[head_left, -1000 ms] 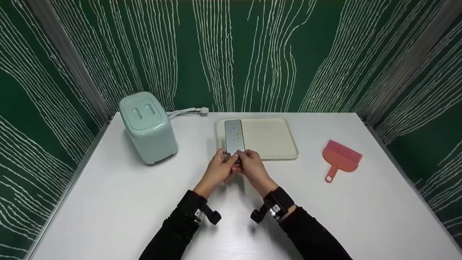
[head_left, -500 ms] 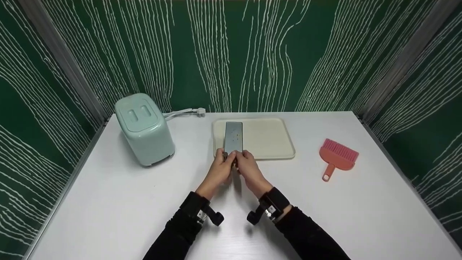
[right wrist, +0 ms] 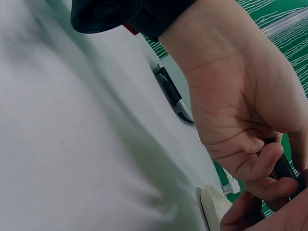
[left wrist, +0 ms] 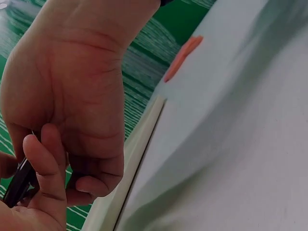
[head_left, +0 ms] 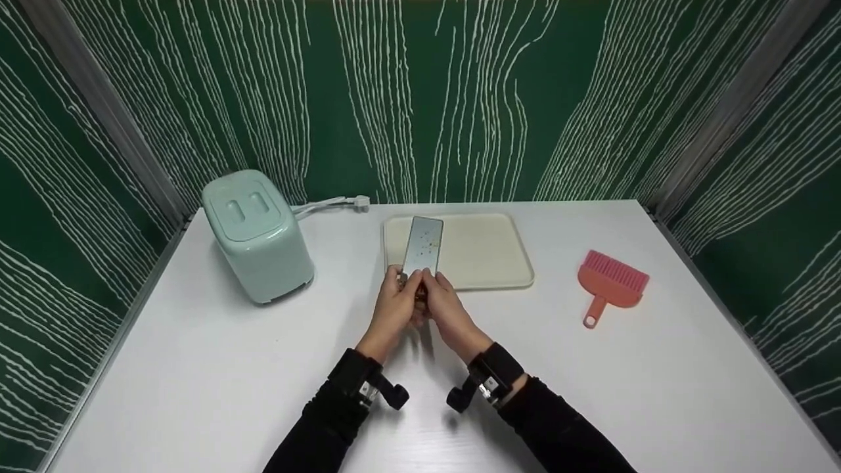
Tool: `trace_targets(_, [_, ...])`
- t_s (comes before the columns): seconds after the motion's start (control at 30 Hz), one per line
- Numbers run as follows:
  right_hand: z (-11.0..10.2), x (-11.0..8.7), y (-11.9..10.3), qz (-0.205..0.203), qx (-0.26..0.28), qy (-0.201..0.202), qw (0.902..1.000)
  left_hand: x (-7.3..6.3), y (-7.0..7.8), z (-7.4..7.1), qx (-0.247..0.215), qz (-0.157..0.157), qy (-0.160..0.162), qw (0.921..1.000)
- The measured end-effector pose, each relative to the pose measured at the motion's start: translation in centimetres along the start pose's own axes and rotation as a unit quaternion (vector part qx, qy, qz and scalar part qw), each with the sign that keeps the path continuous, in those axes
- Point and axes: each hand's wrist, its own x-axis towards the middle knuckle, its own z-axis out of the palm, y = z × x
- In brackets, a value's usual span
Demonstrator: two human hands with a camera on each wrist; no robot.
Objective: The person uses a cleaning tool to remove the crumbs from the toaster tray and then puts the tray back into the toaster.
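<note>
Both hands hold the near end of a crumb tray (head_left: 424,243), a flat grey rectangle with scattered dark and yellowish specks. It is raised over the left part of a cream serving tray (head_left: 483,249). My left hand (head_left: 392,309) grips its left corner, thumb on top; my right hand (head_left: 450,312) grips the right corner, the two thumbs side by side. Curled fingers lie underneath, and in the right wrist view the left hand's fingers (right wrist: 267,161) bend around a dark edge. The hands hide the tray's near end in the head view.
A mint-green toaster (head_left: 256,236) stands at the left, its white cord and plug (head_left: 360,202) lying behind it. On the right lies a pink brush in an orange dustpan (head_left: 611,289). Green walls with white lines surround the white table (head_left: 217,394).
The crumb tray's far end has swung slightly right, so it now slants, and its surface looks lighter. Specks on it have shifted. Both hands keep their hold; the head view has moved slightly.
</note>
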Motion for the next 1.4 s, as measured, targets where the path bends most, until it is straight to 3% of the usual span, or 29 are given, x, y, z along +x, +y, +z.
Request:
trace_targets(0.27, [0.0,-0.2,0.2,-0.006,-0.002,-0.045,0.9990,0.2,-0.4,-0.2,-0.015,0.000,0.011,0.9998])
trace_targets(0.5, [-0.1,-0.3,0.2,-0.004,-0.013,-0.060,0.9981,0.0,-0.3,-0.5,0.006,0.007,0.026,0.9996])
trace_targets(0.83, [-0.6,-0.5,0.4,-0.018,-0.022,-0.101,0.9945,0.1,-0.2,-0.6,-0.026,0.001,0.021,0.9994])
trace_targets(1.03, [-1.1,-0.8,0.3,-0.007,-0.056,-0.089,0.9944,0.4,-0.3,-1.1,-0.040,0.004,0.006,0.9992])
trace_targets(1.2, [-2.0,-0.7,0.5,0.013,-0.082,-0.050,0.9953,0.4,-0.2,-1.5,-0.043,0.012,-0.011,0.9989])
trace_targets(1.4, [-3.6,-0.4,0.5,0.019,-0.106,-0.012,0.9941,0.4,-0.2,-1.5,-0.053,-0.001,-0.013,0.9985])
